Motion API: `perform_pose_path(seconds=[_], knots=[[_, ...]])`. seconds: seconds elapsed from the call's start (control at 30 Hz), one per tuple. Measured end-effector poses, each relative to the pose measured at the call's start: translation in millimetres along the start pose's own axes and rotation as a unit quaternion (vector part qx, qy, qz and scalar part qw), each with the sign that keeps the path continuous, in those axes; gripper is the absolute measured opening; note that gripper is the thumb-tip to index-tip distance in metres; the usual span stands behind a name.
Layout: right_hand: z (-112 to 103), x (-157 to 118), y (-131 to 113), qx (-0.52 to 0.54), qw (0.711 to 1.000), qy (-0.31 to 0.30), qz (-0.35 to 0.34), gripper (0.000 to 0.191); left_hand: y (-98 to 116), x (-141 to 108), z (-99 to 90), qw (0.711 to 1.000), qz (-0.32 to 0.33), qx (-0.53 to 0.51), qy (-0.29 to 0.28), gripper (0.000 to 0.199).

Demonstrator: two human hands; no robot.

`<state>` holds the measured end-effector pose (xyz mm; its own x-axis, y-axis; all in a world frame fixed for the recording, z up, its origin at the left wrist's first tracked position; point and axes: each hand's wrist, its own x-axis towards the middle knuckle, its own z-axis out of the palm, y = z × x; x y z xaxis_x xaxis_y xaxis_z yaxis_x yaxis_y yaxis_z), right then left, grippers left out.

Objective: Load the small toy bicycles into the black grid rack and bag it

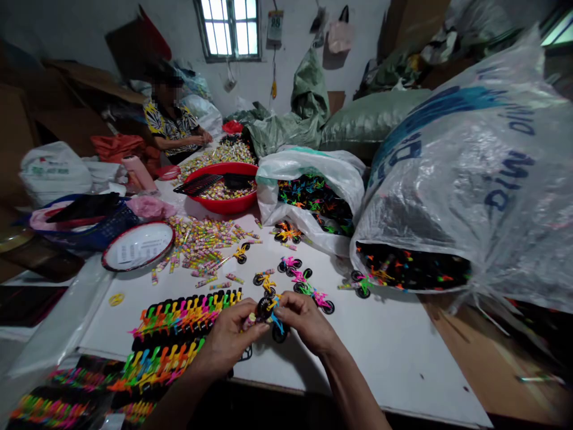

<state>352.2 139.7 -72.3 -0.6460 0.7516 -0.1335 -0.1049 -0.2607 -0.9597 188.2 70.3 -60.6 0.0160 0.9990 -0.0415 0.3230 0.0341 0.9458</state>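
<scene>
1. From the head view, the left hand [233,334] and right hand [304,322] meet just above the near edge of the white table [385,358]. Their fingers are clamped from both sides on a plastic toy bicycle [274,316] with yellow and blue parts and black wheels.
2. Just left of the hands, rows of bicycles [179,316] lie toward the near left corner.
3. Beyond the hands, loose bicycles [308,292] lie mid-table, right of a spill of wrapped candy sticks [206,251].
4. Toward the far edge stand a red basin [224,206] and an open plastic sack [344,185] of bicycles. A co-worker's hand [205,138] is at the far left, beyond the basin.
</scene>
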Motion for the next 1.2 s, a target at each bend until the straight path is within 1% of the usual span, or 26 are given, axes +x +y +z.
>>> perform_pose_path(seconds=[0.07, 0.1, 0.2, 0.23, 0.3, 0.37, 0.4, 0.43, 0.5, 0.53, 0.57, 0.6, 0.63, 0.67, 0.7, 0.73, 0.8, 0.87, 0.9, 0.97, 1.0, 1.07, 1.1, 1.13, 1.2], knots=[[2.3, -2.7, 1.1, -0.039, 0.999, 0.016, -0.019, 0.035, 0.1, -2.3, 5.0, 1.000, -0.014, 0.010, 0.024, 0.015], [4.4, -3.5, 2.3, -0.068, 0.996, 0.038, -0.033, 0.033, -0.6, -3.5, 8.2, 0.998, -0.026, 0.012, 0.047, 0.016], [12.0, -3.3, 7.6, -0.180, 0.972, 0.128, -0.079, 0.027, -5.5, -6.3, 17.5, 0.991, -0.070, 0.002, 0.114, 0.021], [14.0, -2.6, 8.8, -0.206, 0.964, 0.145, -0.090, 0.025, -7.3, -6.7, 19.7, 0.988, -0.083, -0.009, 0.126, 0.022], [15.4, -1.1, 8.7, -0.211, 0.962, 0.143, -0.094, 0.025, -8.9, -6.5, 21.7, 0.986, -0.096, -0.034, 0.132, 0.023], [13.3, -0.7, 5.0, -0.183, 0.969, 0.135, -0.096, 0.025, -6.8, -4.4, 21.2, 0.987, -0.096, -0.050, 0.119, 0.025], [11.5, -1.5, 2.5, -0.174, 0.967, 0.148, -0.108, 0.024, -4.5, -2.8, 20.6, 0.987, -0.096, -0.054, 0.114, 0.026], [9.6, -3.1, 0.4, -0.174, 0.960, 0.175, -0.129, 0.024, -1.7, -0.9, 20.2, 0.987, -0.094, -0.058, 0.114, 0.028], [7.2, -8.1, -0.3, -0.191, 0.935, 0.246, -0.169, 0.023, 3.2, 2.6, 21.2, 0.985, -0.088, -0.057, 0.134, 0.031], [7.1, -11.1, 2.2, -0.200, 0.927, 0.267, -0.173, 0.022, 4.4, 3.9, 23.1, 0.984, -0.076, -0.051, 0.154, 0.031], [7.6, -13.7, 7.0, -0.202, 0.928, 0.269, -0.160, 0.023, 4.6, 4.7, 26.2, 0.983, -0.057, -0.040, 0.169, 0.030], [8.7, -15.7, 13.8, -0.191, 0.940, 0.249, -0.132, 0.027, 3.5, 5.0, 30.3, 0.984, -0.032, -0.024, 0.174, 0.028], [9.7, -16.7, 22.1, -0.168, 0.957, 0.219, -0.094, 0.031, 1.6, 5.0, 35.3, 0.986, -0.005, -0.003, 0.169, 0.027], [10.4, -16.9, 31.1, -0.132, 0.971, 0.190, -0.059, 0.035, -0.7, 4.8, 40.6, 0.988, 0.022, 0.019, 0.152, 0.028], [10.2, -16.3, 39.9, -0.087, 0.981, 0.173, -0.033, 0.039, -3.0, 5.0, 45.6, 0.990, 0.047, 0.038, 0.126, 0.031], [8.7, -15.2, 47.5, -0.041, 0.984, 0.171, -0.016, 0.041, -4.6, 6.1, 49.8, 0.992, 0.067, 0.055, 0.093, 0.034], [2.0, -13.3, 56.7, 0.035, 0.978, 0.204, -0.007, 0.043, -4.0, 12.6, 52.7, 0.992, 0.093, 0.081, 0.026, 0.038], [-7.2, -13.0, 56.0, 0.054, 0.967, 0.249, -0.010, 0.043, 2.3, 27.0, 45.7, 0.988, 0.107, 0.110, -0.023, 0.037], [-11.0, -13.5, 53.1, 0.034, 0.963, 0.268, -0.015, 0.043, 7.2, 36.6, 38.4, 0.984, 0.110, 0.133, -0.031, 0.037], [-13.8, -14.9, 47.0, -0.039, 0.957, 0.285, -0.031, 0.040, 18.4, 56.7, 18.1, 0.973, 0.100, 0.208, 0.000, 0.039], [-11.9, -15.5, 46.2, -0.074, 0.958, 0.273, -0.039, 0.038, 23.8, 64.5, 6.3, 0.960, 0.100, 0.259, 0.029, 0.043], [-1.6, -16.2, 52.3, -0.125, 0.968, 0.213, -0.051, 0.033, 32.1, 69.8, -16.7, 0.923, 0.105, 0.361, 0.074, 0.054], [5.8, -16.4, 59.0, -0.140, 0.973, 0.176, -0.054, 0.030, 34.3, 65.9, -26.6, 0.909, 0.111, 0.393, 0.077, 0.053], [13.9, -16.6, 67.4, -0.153, 0.976, 0.146, -0.055, 0.027, 34.7, 57.5, -34.8, 0.901, 0.117, 0.412, 0.071, 0.048], [29.1, -16.8, 84.2, -0.179, 0.975, 0.118, -0.053, 0.022, 29.2, 30.3, -45.4, 0.900, 0.126, 0.416, 0.042, 0.031]])
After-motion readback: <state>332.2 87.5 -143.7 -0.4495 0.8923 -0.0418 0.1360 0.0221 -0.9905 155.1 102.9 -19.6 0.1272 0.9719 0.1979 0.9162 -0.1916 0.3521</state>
